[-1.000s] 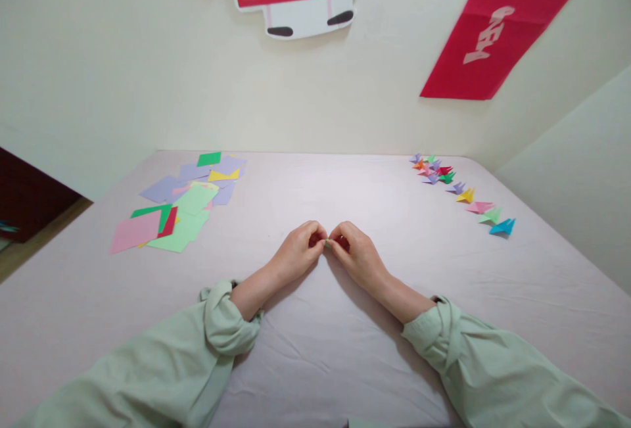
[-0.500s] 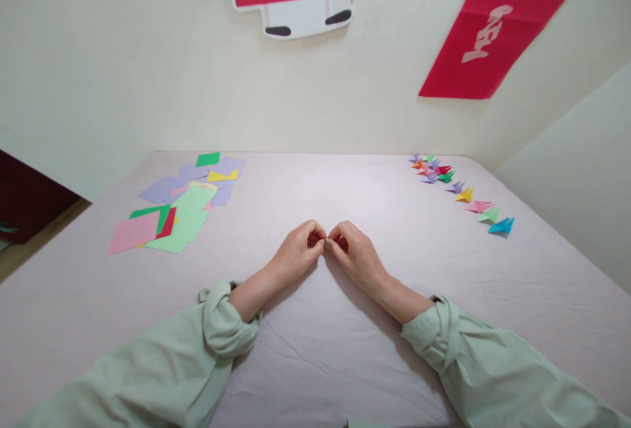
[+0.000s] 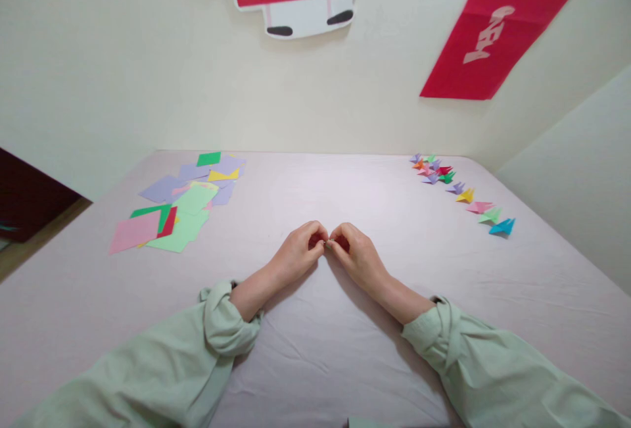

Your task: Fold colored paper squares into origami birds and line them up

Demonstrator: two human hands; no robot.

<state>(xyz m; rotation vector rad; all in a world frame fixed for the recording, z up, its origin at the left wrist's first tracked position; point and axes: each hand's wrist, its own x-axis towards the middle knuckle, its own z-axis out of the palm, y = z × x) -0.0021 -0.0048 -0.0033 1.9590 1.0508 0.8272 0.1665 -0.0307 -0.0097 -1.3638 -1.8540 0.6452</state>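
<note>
- Left hand [image 3: 298, 250]: thumb and fingers drawn into a pinch, tips clamped on a small piece [image 3: 328, 242].
- Right hand [image 3: 359, 256]: mirrors the left, its fingertips likewise gripping the piece. The two hands meet at the tips, or very nearly so; the palms stand apart.
- Position of the piece: directly between the two sets of fingertips, left of the right hand and right of the left hand. Neither hand is clearly nearer.
- Long axis of the piece: cannot be told, as the fingers cover most of it. Only a small greenish-grey bit shows; the material is probably paper.
- Support: forearms angle inward over a pale cloth-covered table [image 3: 300, 336], the hands low above it or resting on it; contact cannot be confirmed.
- Beyond and left of the left hand, well apart: a loose spread of coloured sheets [image 3: 194, 199], with a pink sheet [image 3: 134, 232] at its near left end.
- Beyond and right of the right hand, well apart: a slanting row of small folded pieces [image 3: 465, 195], with a blue folded piece [image 3: 501, 227] at its near end.
</note>
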